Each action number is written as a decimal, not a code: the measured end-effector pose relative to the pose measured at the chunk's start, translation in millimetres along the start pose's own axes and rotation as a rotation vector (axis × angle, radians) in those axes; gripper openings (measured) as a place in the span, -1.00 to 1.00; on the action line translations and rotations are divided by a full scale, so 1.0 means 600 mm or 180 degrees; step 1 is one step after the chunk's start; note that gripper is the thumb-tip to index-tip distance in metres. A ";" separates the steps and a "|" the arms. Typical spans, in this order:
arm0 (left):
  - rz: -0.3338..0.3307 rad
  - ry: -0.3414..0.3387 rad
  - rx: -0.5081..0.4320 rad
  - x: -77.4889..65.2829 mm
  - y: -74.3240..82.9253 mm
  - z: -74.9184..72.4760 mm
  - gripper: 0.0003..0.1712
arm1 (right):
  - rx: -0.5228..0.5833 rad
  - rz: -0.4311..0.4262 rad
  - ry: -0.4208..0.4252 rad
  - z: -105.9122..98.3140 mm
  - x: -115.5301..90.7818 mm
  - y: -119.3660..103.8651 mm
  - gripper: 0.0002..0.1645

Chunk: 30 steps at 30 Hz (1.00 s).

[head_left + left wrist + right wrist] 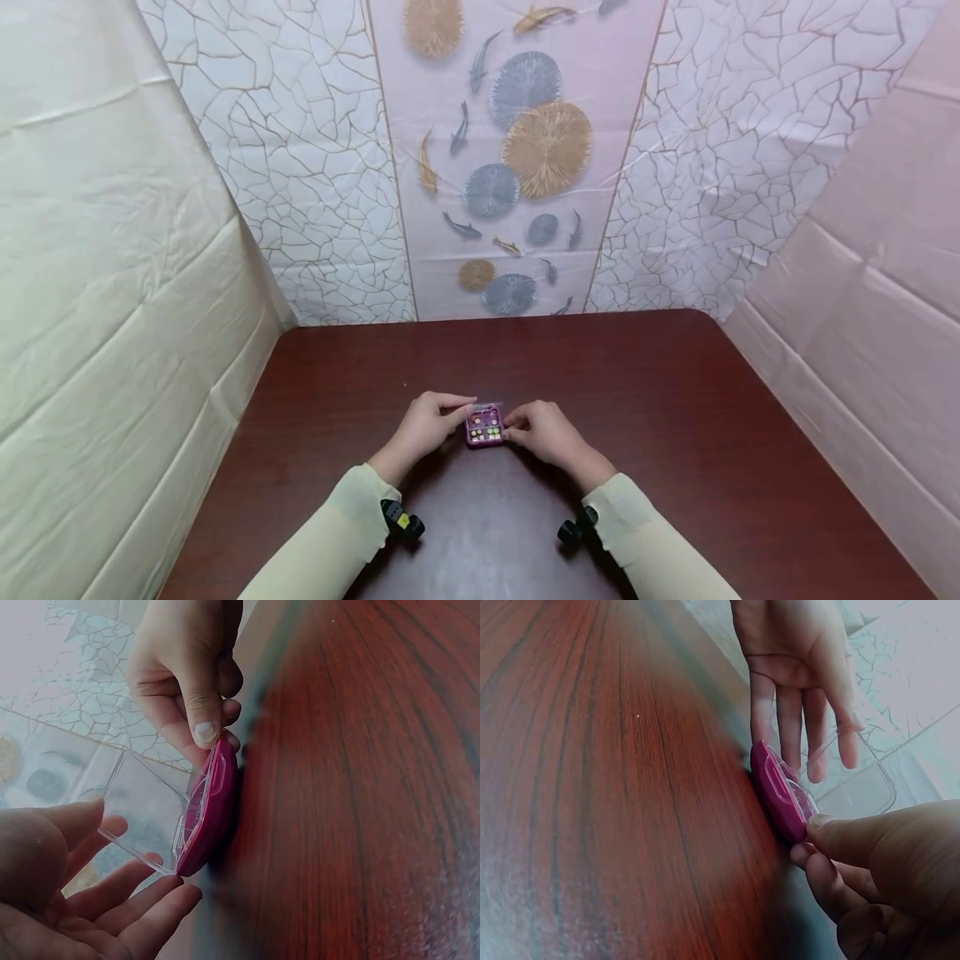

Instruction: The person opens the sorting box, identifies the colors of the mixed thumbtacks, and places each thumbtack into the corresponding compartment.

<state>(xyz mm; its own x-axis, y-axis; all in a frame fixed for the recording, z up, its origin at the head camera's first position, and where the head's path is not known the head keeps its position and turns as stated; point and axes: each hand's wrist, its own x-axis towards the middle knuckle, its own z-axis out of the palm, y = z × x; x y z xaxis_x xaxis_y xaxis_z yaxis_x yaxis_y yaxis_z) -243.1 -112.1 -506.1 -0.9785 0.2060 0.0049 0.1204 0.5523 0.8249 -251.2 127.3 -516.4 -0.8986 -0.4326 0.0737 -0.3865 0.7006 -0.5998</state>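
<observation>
A small magenta pill box rests on the table, its clear hinged lid raised. Small coloured pieces, some pill-like, lie in its compartments. My left hand is at the box's left, pinching the edge of the raised lid between thumb and forefinger; its other fingers extend beside the case in the left wrist view. On the opposite side, my right hand pinches a corner of the magenta base between thumb and fingers, the remaining fingers curled under.
The dark red-brown wooden table extends around both hands. A patterned cloth backdrop hangs behind it, with pale cloth walls at either side. Each wrist carries a small black camera over a light sleeve.
</observation>
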 end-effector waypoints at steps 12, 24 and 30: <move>0.0317 -0.0114 0.0336 -0.010 -0.008 0.005 -0.68 | 0.0294 0.0019 -0.0135 -0.001 -0.011 0.010 -0.82; 0.1009 0.0074 0.1185 -0.010 -0.011 0.011 -0.62 | 0.0470 -0.0002 -0.0231 -0.009 -0.006 0.015 -0.86; 0.1184 0.0198 0.1433 -0.013 -0.010 0.018 -0.69 | 0.0404 -0.0054 -0.0178 -0.005 -0.005 0.013 -0.88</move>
<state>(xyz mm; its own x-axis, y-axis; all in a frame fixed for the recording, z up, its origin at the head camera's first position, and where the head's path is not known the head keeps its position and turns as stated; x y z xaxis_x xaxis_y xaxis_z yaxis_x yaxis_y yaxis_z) -234.6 -108.1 -517.5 -0.8632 0.4115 0.2925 0.5036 0.7434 0.4401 -252.1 135.7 -519.2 -0.8778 -0.4771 0.0422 -0.3688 0.6170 -0.6952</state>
